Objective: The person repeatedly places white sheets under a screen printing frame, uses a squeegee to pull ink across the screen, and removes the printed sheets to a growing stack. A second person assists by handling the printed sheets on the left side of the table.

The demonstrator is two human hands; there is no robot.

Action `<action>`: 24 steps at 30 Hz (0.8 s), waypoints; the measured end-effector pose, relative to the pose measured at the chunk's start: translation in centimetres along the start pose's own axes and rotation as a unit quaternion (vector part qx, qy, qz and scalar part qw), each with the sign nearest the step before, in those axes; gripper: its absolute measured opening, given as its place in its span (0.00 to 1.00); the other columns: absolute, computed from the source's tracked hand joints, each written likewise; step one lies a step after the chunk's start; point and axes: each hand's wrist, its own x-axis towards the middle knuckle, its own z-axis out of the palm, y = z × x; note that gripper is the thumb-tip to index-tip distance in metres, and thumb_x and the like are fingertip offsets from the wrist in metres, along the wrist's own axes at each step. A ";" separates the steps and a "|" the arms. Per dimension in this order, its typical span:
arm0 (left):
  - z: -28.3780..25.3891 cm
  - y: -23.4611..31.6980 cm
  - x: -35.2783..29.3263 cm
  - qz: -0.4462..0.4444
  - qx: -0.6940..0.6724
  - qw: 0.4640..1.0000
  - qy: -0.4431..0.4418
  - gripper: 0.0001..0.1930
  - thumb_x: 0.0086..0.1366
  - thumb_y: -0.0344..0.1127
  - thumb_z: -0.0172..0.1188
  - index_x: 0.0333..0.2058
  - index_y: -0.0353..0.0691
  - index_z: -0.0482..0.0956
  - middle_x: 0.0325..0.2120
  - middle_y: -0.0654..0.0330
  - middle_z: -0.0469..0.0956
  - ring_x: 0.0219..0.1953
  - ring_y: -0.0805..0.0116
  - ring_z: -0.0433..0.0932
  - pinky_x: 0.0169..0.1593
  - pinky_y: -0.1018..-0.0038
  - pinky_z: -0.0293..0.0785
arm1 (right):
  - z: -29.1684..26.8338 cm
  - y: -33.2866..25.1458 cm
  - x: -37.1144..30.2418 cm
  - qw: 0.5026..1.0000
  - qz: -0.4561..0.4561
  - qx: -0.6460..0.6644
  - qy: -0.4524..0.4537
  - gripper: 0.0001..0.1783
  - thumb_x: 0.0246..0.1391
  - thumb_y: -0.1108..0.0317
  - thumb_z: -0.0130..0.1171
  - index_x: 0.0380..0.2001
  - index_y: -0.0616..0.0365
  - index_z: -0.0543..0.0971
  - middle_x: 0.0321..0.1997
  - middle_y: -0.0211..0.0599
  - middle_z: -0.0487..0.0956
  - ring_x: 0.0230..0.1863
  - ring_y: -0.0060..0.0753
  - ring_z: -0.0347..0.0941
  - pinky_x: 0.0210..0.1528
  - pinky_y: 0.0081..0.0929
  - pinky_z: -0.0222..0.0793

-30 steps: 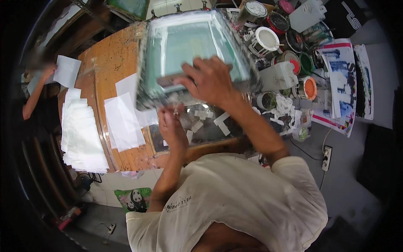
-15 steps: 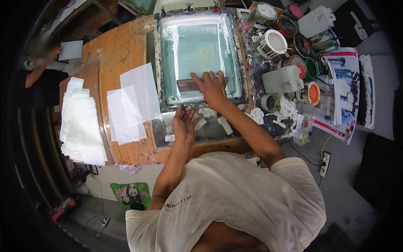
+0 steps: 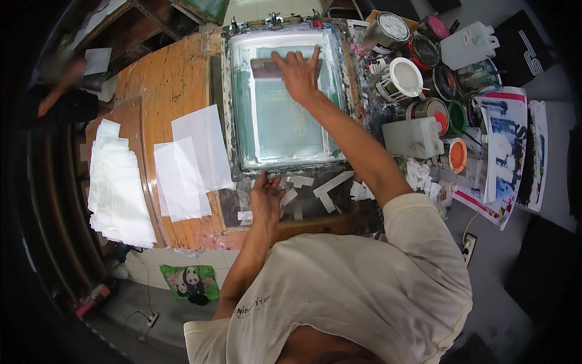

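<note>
A screen-printing frame (image 3: 229, 115) lies on the table, its green mesh (image 3: 279, 136) bordered by whitish strips and showing faint yellow lettering. Near the far end of the mesh, my right hand (image 3: 300, 77) is closed on a brown squeegee (image 3: 263, 68), which lies crosswise, fingers over its top. My left hand (image 3: 265, 200) rests palm up at the frame's near edge. Its fingers are apart and slightly bent, with one digit touching the edge. Pale tape scraps (image 3: 327, 193) lie on the dark surface just below the frame.
Left of the frame are two translucent sheets (image 3: 203, 142) and a fanned stack of pale sheets (image 3: 118, 188). Ink cans (image 3: 405, 77) and plastic jugs (image 3: 412, 138) crowd the right side beside crumpled paper (image 3: 419, 175). Clamps (image 3: 274, 22) line the far edge. Another person's arm (image 3: 63, 88) shows far left.
My right hand has pushed the squeegee away from me, from the near part of the mesh to its far end. My left hand stays at the near edge.
</note>
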 end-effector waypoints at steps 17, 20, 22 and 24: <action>2.5 5.9 -6.2 0.103 -0.040 0.982 -0.151 0.06 0.68 0.30 0.65 0.36 0.40 0.75 0.34 0.57 0.82 0.42 0.55 0.84 0.57 0.61 0.74 | -20.7 -10.0 -11.3 0.996 -0.049 0.027 -0.063 0.33 0.57 0.64 0.62 0.68 0.47 0.72 0.38 0.37 0.71 0.44 0.40 0.68 0.55 0.50 0.56; 5.2 9.2 -7.4 0.193 -0.002 0.954 -0.230 0.06 0.63 0.22 0.63 0.34 0.38 0.74 0.34 0.56 0.83 0.45 0.50 0.85 0.60 0.58 0.73 | -23.8 -9.8 -7.2 0.998 -0.049 0.030 0.040 0.36 0.56 0.41 0.63 0.64 0.44 0.77 0.34 0.33 0.69 0.39 0.37 0.67 0.50 0.46 0.58; 7.6 11.6 -6.8 0.253 -0.009 0.931 -0.262 0.07 0.60 0.22 0.64 0.33 0.37 0.73 0.26 0.62 0.78 0.42 0.53 0.85 0.61 0.60 0.72 | -25.3 -8.5 -3.3 0.994 -0.067 0.017 0.085 0.32 0.57 0.40 0.62 0.59 0.46 0.80 0.31 0.32 0.69 0.34 0.37 0.67 0.45 0.42 0.60; 9.2 13.6 -1.7 0.324 0.038 0.908 -0.265 0.07 0.61 0.24 0.63 0.37 0.35 0.75 0.28 0.63 0.76 0.39 0.65 0.81 0.55 0.68 0.73 | -26.6 -7.3 0.7 0.985 -0.087 0.015 0.151 0.26 0.59 0.40 0.62 0.46 0.50 0.85 0.26 0.35 0.74 0.30 0.38 0.72 0.38 0.39 0.64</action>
